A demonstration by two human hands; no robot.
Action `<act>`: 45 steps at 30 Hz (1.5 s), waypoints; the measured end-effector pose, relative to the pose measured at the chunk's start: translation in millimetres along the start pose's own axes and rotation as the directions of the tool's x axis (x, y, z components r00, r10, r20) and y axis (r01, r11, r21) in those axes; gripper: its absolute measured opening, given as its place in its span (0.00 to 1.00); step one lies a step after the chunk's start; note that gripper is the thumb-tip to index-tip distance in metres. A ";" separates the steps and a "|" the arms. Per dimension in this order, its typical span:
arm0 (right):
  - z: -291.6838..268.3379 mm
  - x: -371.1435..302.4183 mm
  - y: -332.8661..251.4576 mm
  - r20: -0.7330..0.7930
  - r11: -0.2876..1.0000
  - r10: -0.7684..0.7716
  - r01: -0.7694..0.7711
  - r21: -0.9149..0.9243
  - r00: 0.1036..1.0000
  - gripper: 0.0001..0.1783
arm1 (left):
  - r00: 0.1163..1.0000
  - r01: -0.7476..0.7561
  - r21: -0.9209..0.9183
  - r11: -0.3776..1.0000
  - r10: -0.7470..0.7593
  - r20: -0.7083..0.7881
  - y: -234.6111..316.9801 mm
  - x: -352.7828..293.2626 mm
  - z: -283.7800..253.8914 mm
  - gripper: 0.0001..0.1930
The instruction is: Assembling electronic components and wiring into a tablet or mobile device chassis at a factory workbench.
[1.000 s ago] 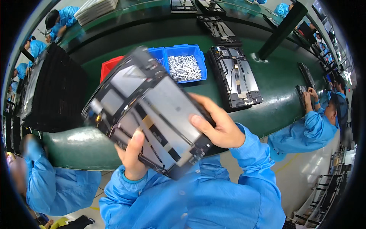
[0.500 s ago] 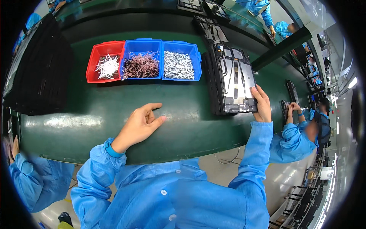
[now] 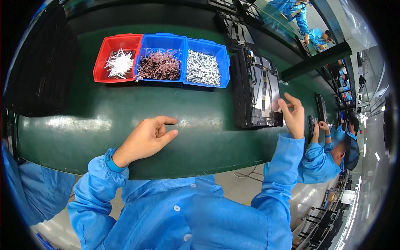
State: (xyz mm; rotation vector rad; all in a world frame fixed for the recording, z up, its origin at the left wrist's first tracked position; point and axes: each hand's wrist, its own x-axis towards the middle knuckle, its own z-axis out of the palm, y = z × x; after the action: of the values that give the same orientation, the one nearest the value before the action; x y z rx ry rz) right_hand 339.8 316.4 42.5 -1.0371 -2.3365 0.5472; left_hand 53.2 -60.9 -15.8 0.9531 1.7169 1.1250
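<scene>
Left hand point(image 3: 143, 139) and right hand point(image 3: 295, 119) are curling half-open, seemingly empty, the latter beside stacked black-and-silver rectangular panels point(image 3: 271, 88) bumping could skew.

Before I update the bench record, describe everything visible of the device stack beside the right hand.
The black-sided stack of flat, rectangular devices lies on the green table, right of the blue bins. Its top unit has silvery, metal-looking panels, dark strips and a black near end. The right hand overlaps its right edge; contact is unclear.
</scene>
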 end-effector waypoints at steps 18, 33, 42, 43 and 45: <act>188.8 257.3 -102.5 0.616 0.851 0.450 -0.103 -0.514 0.647 0.77 | 0.956 -0.281 -0.002 0.960 0.279 -0.087 -18.8 8.5 -0.4 0.06; 38.6 142.9 -183.0 0.415 0.971 -0.141 0.045 0.234 0.899 0.51 | 0.656 -0.365 0.411 0.835 0.544 -0.523 -9.8 10.7 -19.2 0.04; -49.0 -121.5 -173.7 0.510 0.914 -0.399 0.282 0.292 0.763 0.79 | 0.452 0.032 0.880 0.473 0.779 -0.435 30.3 59.5 -65.4 0.10; -43.7 -137.4 -164.2 0.532 0.915 -0.393 0.261 0.307 0.750 0.78 | 0.457 0.036 0.885 0.465 0.780 -0.428 27.4 58.8 -65.3 0.10; -28.7 -158.2 -155.1 0.577 0.935 -0.335 0.188 0.300 0.745 0.78 | 0.451 0.100 0.895 0.435 0.782 -0.430 22.4 61.6 -63.9 0.11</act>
State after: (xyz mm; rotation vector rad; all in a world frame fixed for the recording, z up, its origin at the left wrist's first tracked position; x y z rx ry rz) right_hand 361.2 102.6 103.4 -0.4255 -2.8274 1.1491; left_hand -24.3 -17.0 5.4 1.6918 3.1873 1.0802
